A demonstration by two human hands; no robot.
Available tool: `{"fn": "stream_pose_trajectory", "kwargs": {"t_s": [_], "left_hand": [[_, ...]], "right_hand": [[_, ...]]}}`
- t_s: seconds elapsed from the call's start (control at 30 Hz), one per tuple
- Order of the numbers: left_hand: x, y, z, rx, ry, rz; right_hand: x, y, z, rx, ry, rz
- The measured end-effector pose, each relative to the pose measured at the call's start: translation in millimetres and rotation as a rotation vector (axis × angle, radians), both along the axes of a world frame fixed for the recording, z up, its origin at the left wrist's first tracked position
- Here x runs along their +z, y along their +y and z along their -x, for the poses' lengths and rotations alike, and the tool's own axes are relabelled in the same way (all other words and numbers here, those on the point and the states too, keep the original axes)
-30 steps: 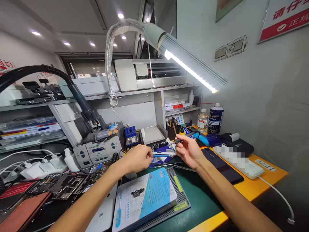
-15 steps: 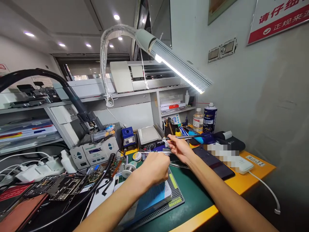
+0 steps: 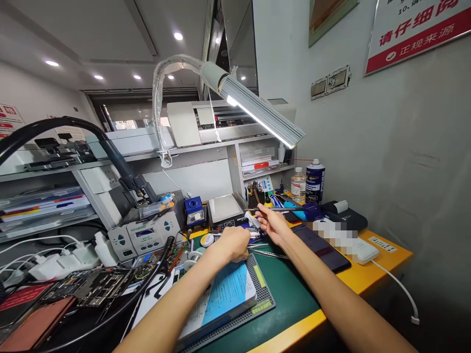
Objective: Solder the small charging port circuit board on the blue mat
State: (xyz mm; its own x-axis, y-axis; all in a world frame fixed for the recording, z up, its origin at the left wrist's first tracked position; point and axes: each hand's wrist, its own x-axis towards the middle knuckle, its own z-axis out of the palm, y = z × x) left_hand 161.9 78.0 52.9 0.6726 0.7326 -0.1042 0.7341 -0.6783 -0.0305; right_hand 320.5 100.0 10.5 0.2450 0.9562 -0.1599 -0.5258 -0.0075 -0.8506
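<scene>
My right hand (image 3: 273, 225) pinches a slim black soldering iron (image 3: 285, 209) near its front. Its thin tip points left, in front of the flat grey-topped device (image 3: 224, 207), and a crumpled white tissue (image 3: 252, 219) lies just below it. My left hand (image 3: 234, 242) is closed above the far end of a thick blue-and-white box or book (image 3: 231, 289). Its fingers curl downward out of sight, so what they hold, if anything, is hidden. Metal tweezers (image 3: 270, 254) lie on the green mat (image 3: 290, 279) between the hands. A solder spool (image 3: 192, 260) is left of my left wrist.
At the left stand a grey rework station (image 3: 145, 235) and opened phone parts (image 3: 91, 284). A lit lamp (image 3: 263, 113) hangs overhead. To the right are a dark phone (image 3: 320, 247), a white power bank (image 3: 362, 250) with cable, a clear bottle (image 3: 298, 185) and a spray can (image 3: 315, 182).
My left hand has moved forward and slightly left, uncovering more of the blue-and-white box or book. My right hand still holds the soldering iron in about the same place. The view has shifted slightly.
</scene>
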Motion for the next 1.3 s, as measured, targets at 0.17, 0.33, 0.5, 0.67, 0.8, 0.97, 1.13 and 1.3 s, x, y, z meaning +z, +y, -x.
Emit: {"fn": "stream_pose_trajectory", "kwargs": {"t_s": [0.17, 0.33, 0.5, 0.67, 0.8, 0.97, 1.13, 1.3], "left_hand": [[9.8, -2, 22, 0.058, -0.211, 0.037], [23.5, -4, 61, 0.168, -0.645, 0.142], [32.4, -35, 125, 0.273, -1.183, 0.270], [14.1, -71, 170, 0.338, -1.518, 0.396], [-4.4, -79, 180, 0.362, -1.603, 0.480], [-16.3, -84, 178, 0.337, -1.597, 0.464], [-31.0, -98, 172, 0.389, -1.568, 0.391], [-40.1, -108, 164, 0.544, -1.503, 0.253]], "right_hand": [[1.8, -2, -1, -0.040, 0.014, -0.015], [3.1, -6, 0, -0.028, 0.001, -0.025], [6.9, -18, 8, 0.084, -0.038, -0.067], [4.7, -38, 26, 0.276, -0.111, -0.106], [-0.8, -55, 45, 0.434, -0.227, -0.120], [-3.8, -74, 64, 0.582, -0.351, -0.106], [-6.1, -85, 74, 0.536, -0.398, -0.070], [-6.0, -91, 77, 0.451, -0.437, -0.022]]}}
